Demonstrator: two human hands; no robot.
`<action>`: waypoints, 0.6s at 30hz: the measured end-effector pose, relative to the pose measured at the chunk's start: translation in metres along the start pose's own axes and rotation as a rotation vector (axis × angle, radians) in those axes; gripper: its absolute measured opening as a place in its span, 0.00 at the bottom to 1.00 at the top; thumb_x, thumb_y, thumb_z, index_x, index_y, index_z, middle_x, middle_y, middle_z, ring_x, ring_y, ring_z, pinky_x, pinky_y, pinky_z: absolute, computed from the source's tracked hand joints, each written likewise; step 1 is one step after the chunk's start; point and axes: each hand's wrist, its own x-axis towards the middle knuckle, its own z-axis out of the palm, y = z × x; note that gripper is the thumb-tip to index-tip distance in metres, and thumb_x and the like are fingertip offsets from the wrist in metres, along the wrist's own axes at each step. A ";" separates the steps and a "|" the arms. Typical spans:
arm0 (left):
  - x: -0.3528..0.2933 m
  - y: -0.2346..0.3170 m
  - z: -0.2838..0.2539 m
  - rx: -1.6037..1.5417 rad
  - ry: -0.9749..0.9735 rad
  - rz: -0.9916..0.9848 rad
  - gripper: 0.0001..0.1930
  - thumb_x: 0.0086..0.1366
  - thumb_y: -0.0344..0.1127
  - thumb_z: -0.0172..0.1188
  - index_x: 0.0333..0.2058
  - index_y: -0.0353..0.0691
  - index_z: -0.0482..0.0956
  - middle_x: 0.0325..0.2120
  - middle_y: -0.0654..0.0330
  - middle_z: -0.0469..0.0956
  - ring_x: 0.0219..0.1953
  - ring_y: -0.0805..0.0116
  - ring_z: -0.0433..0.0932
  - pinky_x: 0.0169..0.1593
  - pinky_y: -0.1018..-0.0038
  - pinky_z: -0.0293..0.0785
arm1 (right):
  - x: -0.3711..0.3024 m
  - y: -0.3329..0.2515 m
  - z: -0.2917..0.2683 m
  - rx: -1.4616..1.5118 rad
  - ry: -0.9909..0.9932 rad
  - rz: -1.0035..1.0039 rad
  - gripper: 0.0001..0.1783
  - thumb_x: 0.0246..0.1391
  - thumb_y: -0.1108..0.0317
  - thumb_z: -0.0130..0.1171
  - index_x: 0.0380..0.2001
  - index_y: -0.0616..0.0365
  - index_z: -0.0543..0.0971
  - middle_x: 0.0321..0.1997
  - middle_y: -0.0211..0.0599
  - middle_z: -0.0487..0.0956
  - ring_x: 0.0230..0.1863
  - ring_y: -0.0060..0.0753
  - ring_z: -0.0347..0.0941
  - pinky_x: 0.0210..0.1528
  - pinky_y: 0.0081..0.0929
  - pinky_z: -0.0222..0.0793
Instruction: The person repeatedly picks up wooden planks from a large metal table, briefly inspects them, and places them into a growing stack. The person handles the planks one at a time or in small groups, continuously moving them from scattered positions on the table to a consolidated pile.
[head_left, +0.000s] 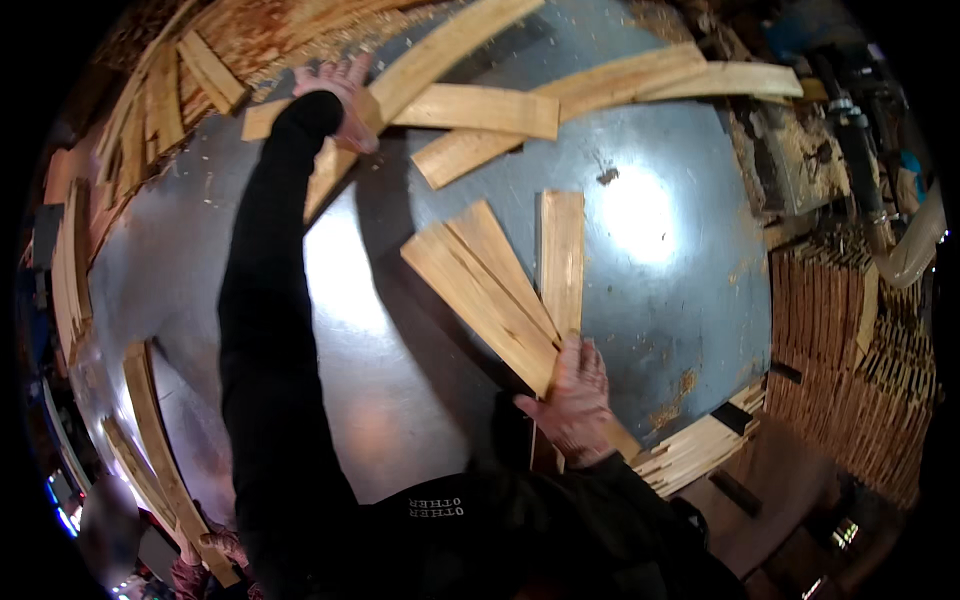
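Note:
At the far left of the metal table [660,300], my left hand [345,100] reaches out with fingers spread, its palm over a long wooden board [440,50] and a second board [480,108] crossing it. Nearer to me, my right hand [578,405] is closed over the near ends of several wooden boards. A wide board [480,300] and a narrower one [505,260] fan out to the left from it; another board [562,250] points straight away. The fingers' undersides are hidden.
More boards [560,105] cross at the back. Stacked boards [820,330] stand on the right, a lower stack [700,450] at the near right edge. At lower left, another person's hands [210,545] hold a long board [160,440]. Machinery and a hose [915,245] are at far right.

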 end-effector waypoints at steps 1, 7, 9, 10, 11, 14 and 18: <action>0.014 -0.004 0.004 -0.023 -0.129 0.051 0.69 0.36 0.66 0.71 0.71 0.48 0.38 0.69 0.51 0.54 0.70 0.55 0.54 0.66 0.47 0.49 | -0.001 -0.004 0.015 -0.081 0.062 0.020 0.63 0.34 0.51 0.75 0.68 0.61 0.51 0.62 0.55 0.66 0.62 0.55 0.64 0.58 0.48 0.65; -0.037 0.005 0.053 -0.267 -0.041 0.048 0.54 0.50 0.44 0.63 0.70 0.46 0.38 0.59 0.41 0.67 0.62 0.50 0.68 0.64 0.57 0.60 | -0.011 0.017 0.020 0.042 0.032 0.168 0.55 0.39 0.58 0.71 0.68 0.61 0.53 0.62 0.54 0.66 0.62 0.53 0.64 0.57 0.47 0.65; -0.086 0.000 0.073 -0.423 -0.028 0.045 0.53 0.49 0.39 0.64 0.69 0.41 0.39 0.55 0.40 0.71 0.55 0.45 0.73 0.55 0.58 0.71 | -0.018 0.034 0.012 0.085 0.057 0.192 0.51 0.42 0.63 0.66 0.68 0.63 0.53 0.59 0.53 0.70 0.58 0.52 0.68 0.54 0.45 0.68; -0.111 -0.002 0.105 -0.442 0.171 0.036 0.52 0.48 0.40 0.63 0.68 0.39 0.41 0.47 0.40 0.75 0.48 0.41 0.76 0.54 0.55 0.71 | -0.018 0.048 0.009 0.178 0.001 0.228 0.49 0.43 0.67 0.63 0.67 0.66 0.52 0.56 0.53 0.73 0.54 0.54 0.72 0.52 0.44 0.70; -0.137 -0.008 0.127 -0.469 0.302 0.049 0.54 0.48 0.43 0.65 0.68 0.42 0.41 0.47 0.41 0.74 0.49 0.42 0.75 0.53 0.54 0.71 | -0.024 0.056 -0.001 0.455 -0.006 0.243 0.49 0.42 0.70 0.62 0.68 0.67 0.51 0.53 0.51 0.75 0.51 0.56 0.74 0.50 0.43 0.72; -0.225 -0.013 0.144 -0.589 0.242 -0.073 0.55 0.47 0.46 0.67 0.69 0.42 0.42 0.50 0.40 0.72 0.52 0.43 0.73 0.53 0.50 0.69 | -0.044 0.072 -0.003 0.676 0.012 0.136 0.50 0.42 0.71 0.62 0.68 0.65 0.50 0.53 0.44 0.76 0.49 0.45 0.76 0.49 0.36 0.73; -0.324 -0.021 0.143 -1.572 -0.014 -0.091 0.45 0.53 0.48 0.66 0.64 0.36 0.54 0.46 0.42 0.74 0.45 0.47 0.77 0.52 0.50 0.71 | -0.044 0.057 -0.063 1.064 -0.366 0.071 0.47 0.43 0.70 0.65 0.67 0.63 0.56 0.50 0.38 0.77 0.46 0.31 0.76 0.44 0.27 0.74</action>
